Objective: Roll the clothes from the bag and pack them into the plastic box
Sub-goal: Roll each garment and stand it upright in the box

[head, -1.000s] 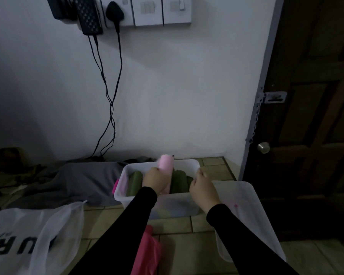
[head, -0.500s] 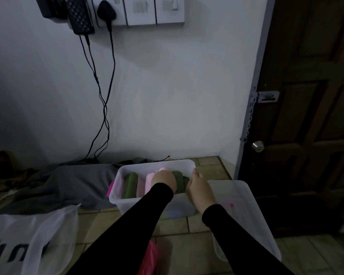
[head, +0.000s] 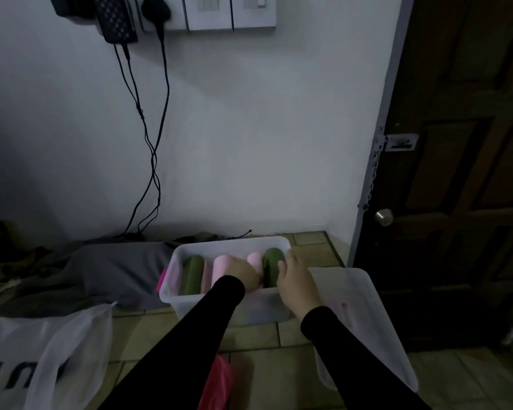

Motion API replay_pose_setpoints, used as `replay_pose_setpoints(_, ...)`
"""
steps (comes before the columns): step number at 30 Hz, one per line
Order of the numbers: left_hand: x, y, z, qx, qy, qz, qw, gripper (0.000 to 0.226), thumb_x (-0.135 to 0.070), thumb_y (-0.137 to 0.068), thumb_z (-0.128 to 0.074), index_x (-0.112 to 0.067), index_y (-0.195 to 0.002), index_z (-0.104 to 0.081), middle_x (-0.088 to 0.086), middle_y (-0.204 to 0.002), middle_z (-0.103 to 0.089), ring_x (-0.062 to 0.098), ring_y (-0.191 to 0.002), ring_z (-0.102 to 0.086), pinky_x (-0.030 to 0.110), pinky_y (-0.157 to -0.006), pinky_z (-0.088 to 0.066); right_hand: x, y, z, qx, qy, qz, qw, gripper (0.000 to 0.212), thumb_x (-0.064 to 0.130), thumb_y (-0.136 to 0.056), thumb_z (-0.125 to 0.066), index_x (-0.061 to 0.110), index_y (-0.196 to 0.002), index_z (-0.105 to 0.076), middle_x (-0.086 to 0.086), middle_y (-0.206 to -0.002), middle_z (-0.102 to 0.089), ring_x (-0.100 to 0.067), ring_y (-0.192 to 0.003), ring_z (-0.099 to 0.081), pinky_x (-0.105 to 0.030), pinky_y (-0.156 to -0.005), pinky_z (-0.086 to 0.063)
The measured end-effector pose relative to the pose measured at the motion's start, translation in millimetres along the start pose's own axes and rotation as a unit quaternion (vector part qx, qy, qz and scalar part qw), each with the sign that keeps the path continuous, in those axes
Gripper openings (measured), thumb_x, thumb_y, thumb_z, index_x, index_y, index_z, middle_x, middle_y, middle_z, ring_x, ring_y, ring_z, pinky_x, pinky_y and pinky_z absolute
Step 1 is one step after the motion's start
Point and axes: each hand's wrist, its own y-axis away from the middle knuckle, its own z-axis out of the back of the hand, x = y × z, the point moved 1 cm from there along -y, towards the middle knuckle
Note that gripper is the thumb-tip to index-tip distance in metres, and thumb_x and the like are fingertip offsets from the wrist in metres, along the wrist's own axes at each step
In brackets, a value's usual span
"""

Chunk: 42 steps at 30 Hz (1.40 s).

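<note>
A translucent plastic box (head: pixel 231 242) stands on the tiled floor against the wall. Inside lie a green roll (head: pixel 193 273) at the left, a pink roll (head: pixel 221 265) beside it, another pink roll (head: pixel 254 258) and a green roll (head: pixel 271 261) at the right. My left hand (head: pixel 245 276) is down inside the box and grips the second pink roll, whose end sticks out past my knuckles. My right hand (head: pixel 296 284) lies at the box's right end, its straight fingers touching the right green roll. The white plastic bag (head: pixel 45 359) lies at the lower left.
The box lid (head: pixel 367 321) lies on the floor to the right of the box. A pink cloth (head: pixel 216 383) lies under my left arm. Grey fabric (head: pixel 101 270) spreads left of the box. Cables (head: pixel 153 161) hang down the wall. A dark door (head: pixel 456 173) stands at the right.
My left hand has lowered the pink roll from above the box down among the other rolls. My right hand has shifted onto the right green roll.
</note>
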Motion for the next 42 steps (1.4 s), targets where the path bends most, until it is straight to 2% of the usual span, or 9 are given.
replay_pose_setpoints(5, 1, 2, 8, 0.056, 0.067, 0.028, 0.996, 0.047, -0.04, -0.1, -0.036, -0.009, -0.132, -0.049, 0.014, -0.133, -0.055, 0.027, -0.124, -0.051, 0.026, -0.086, -0.034, 0, 1, -1, -0.015, -0.01, -0.024, 1.0, 0.052, 0.013, -0.099, -0.031, 0.006, -0.15, -0.021, -0.015, -0.149, -0.036, -0.031, -0.129, -0.044, -0.032, -0.1, -0.039)
replay_pose_setpoints(9, 4, 14, 7, 0.005, -0.009, -0.003, 1.0, 0.042, -0.044, -0.086, -0.01, -0.024, -0.112, -0.035, 0.012, -0.121, -0.06, 0.031, -0.116, -0.053, 0.05, -0.097, -0.029, 3, 0, 1, -0.004, 0.001, -0.041, 0.999, 0.057, 0.009, -0.096, -0.033, 0.006, -0.15, -0.018, -0.015, -0.152, -0.032, -0.031, -0.131, -0.043, -0.034, -0.102, -0.039)
replay_pose_setpoints(14, 14, 11, 7, -0.012, 0.051, 0.004, 0.999, 0.031, -0.047, -0.088, -0.022, -0.026, -0.091, -0.044, 0.008, -0.105, -0.068, 0.027, -0.107, -0.06, 0.045, -0.098, -0.036, 6, 2, 2, -0.003, 0.001, -0.057, 0.998, 0.058, 0.009, -0.095, -0.035, 0.009, -0.15, -0.019, -0.014, -0.151, -0.033, -0.031, -0.13, -0.045, -0.038, -0.104, -0.042)
replay_pose_setpoints(18, 22, 11, 7, 0.028, 0.145, 0.006, 0.989, 0.037, -0.036, -0.096, -0.039, -0.016, -0.12, -0.058, 0.007, -0.124, -0.064, 0.02, -0.122, -0.053, 0.036, -0.112, -0.028, 6, 2, 2, -0.004, 0.004, -0.062, 0.998, 0.059, 0.009, -0.093, -0.036, 0.009, -0.15, -0.02, -0.014, -0.15, -0.035, -0.032, -0.128, -0.047, -0.04, -0.103, -0.043)
replay_pose_setpoints(24, 23, 11, 5, 0.013, 0.119, -0.011, 0.993, 0.023, -0.038, -0.094, -0.038, -0.026, -0.083, -0.054, 0.007, -0.119, -0.065, 0.022, -0.118, -0.054, 0.039, -0.108, -0.03, 5, 1, 6, 0.017, -0.004, -0.066, 0.998, 0.059, 0.009, -0.091, -0.04, 0.007, -0.148, -0.023, -0.017, -0.145, -0.041, -0.033, -0.122, -0.05, -0.04, -0.099, -0.046)
replay_pose_setpoints(28, 34, 17, 7, -0.002, 0.19, -0.027, 0.981, 0.046, -0.045, -0.094, -0.05, -0.02, -0.132, -0.055, 0.004, -0.135, -0.057, 0.021, -0.127, -0.049, 0.029, -0.108, -0.03, 4, 0, 12, 0.049, 0.011, -0.06, 0.997, 0.058, 0.013, -0.09, -0.045, 0.006, -0.145, -0.029, -0.017, -0.139, -0.046, -0.033, -0.118, -0.053, -0.042, -0.097, -0.047)
replay_pose_setpoints(35, 69, 97, -1, -0.23, 0.191, -0.201, 0.933, 0.047, -0.052, -0.083, -0.051, -0.023, -0.115, -0.065, 0.0, -0.109, -0.065, 0.02, -0.101, -0.057, 0.035, -0.093, -0.045, 20, 65, 9, -0.153, -0.029, 0.195, 0.968, 0.04, 0.012, -0.088, -0.055, 0.006, -0.127, -0.056, -0.011, -0.13, -0.052, -0.023, -0.12, -0.049, -0.035, -0.101, -0.043)
replay_pose_setpoints(39, 97, 140, -30, -0.054, 0.131, -0.222, 0.965, 0.073, -0.062, -0.07, -0.071, -0.034, -0.133, -0.049, -0.009, -0.128, -0.053, 0.012, -0.117, -0.05, 0.031, -0.1, -0.043, 26, 121, -34, 0.039, -0.06, 0.124, 0.99, 0.009, 0.019, -0.089, -0.057, 0.014, -0.083, -0.061, -0.003, -0.079, -0.06, -0.02, -0.078, -0.057, -0.021, -0.064, -0.041)
replay_pose_setpoints(42, 111, 155, -48, 0.043, 0.018, -0.207, 0.977, 0.118, -0.063, -0.049, -0.083, -0.041, -0.147, -0.02, -0.008, -0.149, -0.027, 0.015, -0.136, -0.031, 0.029, -0.111, -0.03, 26, 139, -65, 0.247, -0.13, -0.056, 0.959, 0.027, 0.034, -0.091, -0.059, 0.013, -0.075, -0.063, 0.002, -0.07, -0.061, -0.011, -0.065, -0.056, -0.018, -0.054, -0.037)
